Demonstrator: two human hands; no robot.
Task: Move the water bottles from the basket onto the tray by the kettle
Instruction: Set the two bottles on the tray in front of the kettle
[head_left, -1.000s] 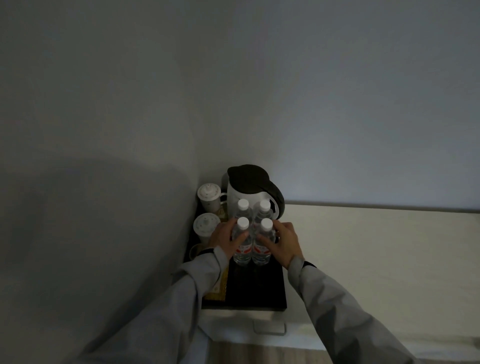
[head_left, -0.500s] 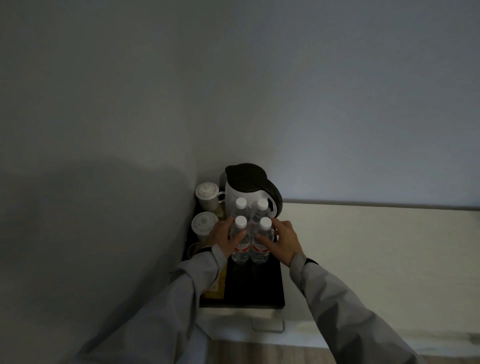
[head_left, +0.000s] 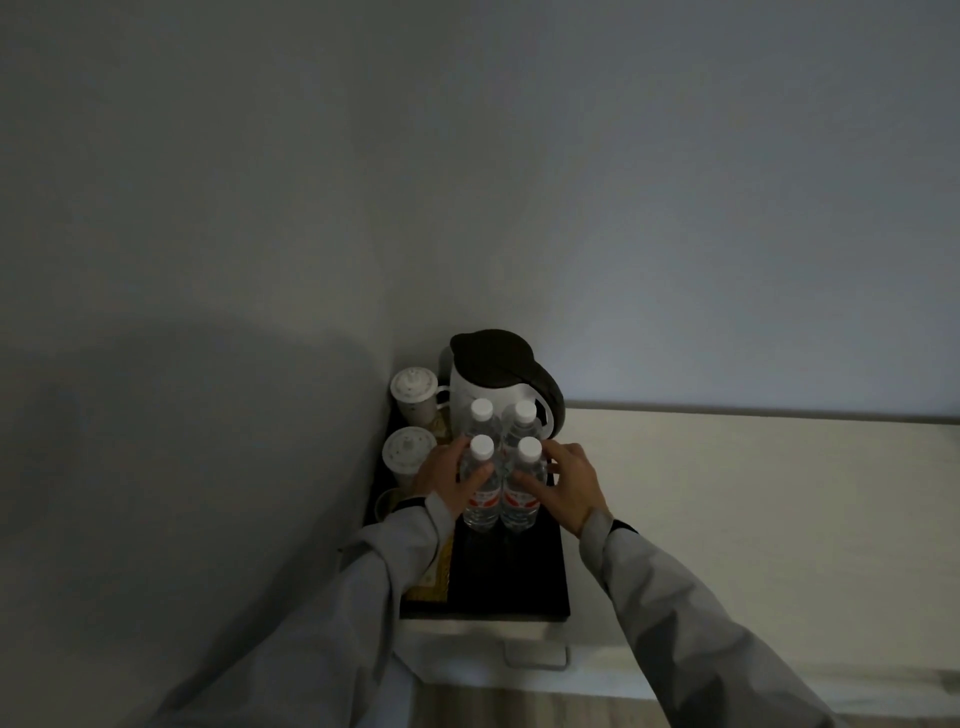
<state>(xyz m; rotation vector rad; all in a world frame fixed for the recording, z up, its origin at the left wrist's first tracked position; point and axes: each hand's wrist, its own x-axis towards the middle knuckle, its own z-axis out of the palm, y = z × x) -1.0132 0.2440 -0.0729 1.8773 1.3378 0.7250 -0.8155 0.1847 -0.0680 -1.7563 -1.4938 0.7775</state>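
Several clear water bottles with white caps stand upright in a tight block on the black tray, right in front of the white kettle with its dark lid. My left hand wraps the front left bottle, thumb across its front. My right hand holds the front right bottle from the right side. Two more bottles stand behind them, touching the kettle. No basket is in view.
Two lidded white cups stand at the tray's left side against the wall corner. A yellow patterned card lies on the tray's left part. The tray sits on a pale counter stretching to the right.
Both hands remain on the front bottles in the same place; only the view has shifted very slightly.
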